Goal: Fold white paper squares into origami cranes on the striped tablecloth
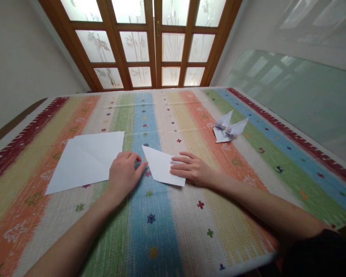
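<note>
A white sheet of paper folded into a pointed, kite-like shape (161, 167) lies on the striped cloth in front of me. My right hand (194, 169) rests on its right end, fingers stretched out over the top; the thumb is hidden. Just left of the folded paper is my left hand (125, 171), its fingers bent and thumb pointing right, with a gap between thumb and fingertips. Nothing shows in that hand. Behind it, flat white sheets of paper (86, 157) lie stacked, the top one faintly creased.
A folded paper figure with two upright points (227, 129) stands toward the back right. The striped tablecloth (150, 238) covers the table. Beyond are wooden doors with frosted panes (155, 50), and a pale glass panel (300, 100) lines the right wall.
</note>
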Motion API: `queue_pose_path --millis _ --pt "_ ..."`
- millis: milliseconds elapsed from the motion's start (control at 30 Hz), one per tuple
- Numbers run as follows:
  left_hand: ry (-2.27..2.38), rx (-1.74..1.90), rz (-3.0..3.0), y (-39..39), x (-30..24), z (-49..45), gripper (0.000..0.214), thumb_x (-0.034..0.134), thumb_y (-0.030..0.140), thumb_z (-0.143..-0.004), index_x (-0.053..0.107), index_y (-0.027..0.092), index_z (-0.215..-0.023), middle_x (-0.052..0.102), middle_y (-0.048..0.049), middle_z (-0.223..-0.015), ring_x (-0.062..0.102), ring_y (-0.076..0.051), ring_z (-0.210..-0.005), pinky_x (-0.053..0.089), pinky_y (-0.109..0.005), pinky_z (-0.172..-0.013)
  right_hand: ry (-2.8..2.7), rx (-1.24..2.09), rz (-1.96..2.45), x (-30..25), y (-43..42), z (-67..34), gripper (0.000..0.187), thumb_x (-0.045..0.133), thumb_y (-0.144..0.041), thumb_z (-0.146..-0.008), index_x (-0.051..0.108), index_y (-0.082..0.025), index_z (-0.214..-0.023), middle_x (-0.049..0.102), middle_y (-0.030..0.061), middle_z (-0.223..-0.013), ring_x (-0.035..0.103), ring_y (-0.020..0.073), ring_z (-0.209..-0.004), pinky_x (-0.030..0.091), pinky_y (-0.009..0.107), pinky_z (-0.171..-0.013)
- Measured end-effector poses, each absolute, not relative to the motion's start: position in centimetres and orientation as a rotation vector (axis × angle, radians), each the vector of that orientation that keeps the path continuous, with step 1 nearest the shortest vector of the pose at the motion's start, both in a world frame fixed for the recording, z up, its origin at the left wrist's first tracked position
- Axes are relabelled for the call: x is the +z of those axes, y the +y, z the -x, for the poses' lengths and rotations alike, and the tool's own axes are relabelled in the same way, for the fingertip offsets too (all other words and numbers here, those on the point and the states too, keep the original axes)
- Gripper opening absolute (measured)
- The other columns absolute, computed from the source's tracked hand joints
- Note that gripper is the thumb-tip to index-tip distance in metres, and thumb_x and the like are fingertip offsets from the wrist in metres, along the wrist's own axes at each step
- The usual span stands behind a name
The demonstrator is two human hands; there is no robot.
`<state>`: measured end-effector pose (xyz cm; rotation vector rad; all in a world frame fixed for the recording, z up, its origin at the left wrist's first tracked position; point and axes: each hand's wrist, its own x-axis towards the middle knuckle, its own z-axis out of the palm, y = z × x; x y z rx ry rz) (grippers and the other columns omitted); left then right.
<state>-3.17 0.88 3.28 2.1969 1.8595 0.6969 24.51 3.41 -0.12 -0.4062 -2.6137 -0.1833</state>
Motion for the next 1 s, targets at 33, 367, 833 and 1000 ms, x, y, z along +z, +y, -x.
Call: queue_pose_path --millis 33,367,833,1000 --pt "1.785 0.693 -2.361 0.9 2.9 3.3 0.026 0.059 0.038 -0.084 0.070 0.016 -0.094 0.070 -0.0148 -0.108 0.061 -0.032 -0.103 0.047 -0.048 -0.089 -2.656 -0.128 0.416 -0.3 3.4 -24.6 0.026 0.047 -0.021 -0.098 0.067 -0.023 -0.115 0.074 0.0008 -0.114 0.062 0.0187 -0.117 0.039 0.041 -0.106" --pt "1.252 0.389 -2.656 0.8 -0.1 3.4 0.039 0.042 0.033 -0.098 0.060 0.022 -0.130 0.056 -0.0093 -0.142 0.047 -0.030 -0.136 0.037 -0.055 -0.110 -2.541 0.251 0.843 -0.5 2.9 -25.3 0.017 0.056 -0.025 -0.093 0.072 -0.024 -0.100 0.074 0.0035 -0.112 0.056 0.0225 -0.123 0.030 0.049 -0.110" --pt "1.206 0.310 -2.624 0.8 0.1 4.3 0.039 0.044 0.035 -0.097 0.060 0.026 -0.132 0.052 -0.0075 -0.147 0.043 -0.031 -0.139 0.033 -0.057 -0.112 -2.277 0.228 1.436 0.4 3.7 -22.5 0.026 0.063 -0.032 -0.088 0.067 -0.019 -0.066 0.069 0.0054 -0.098 0.057 0.0248 -0.101 0.027 0.051 -0.099" --pt "1.255 0.371 -2.619 0.8 1.0 3.2 0.038 0.037 0.036 -0.100 0.064 0.022 -0.123 0.061 -0.0096 -0.136 0.051 -0.031 -0.131 0.036 -0.055 -0.108 -2.263 0.224 1.461 0.5 3.7 -22.4 0.028 0.066 -0.034 -0.085 0.065 -0.019 -0.061 0.069 0.0056 -0.096 0.056 0.0257 -0.099 0.028 0.051 -0.097"
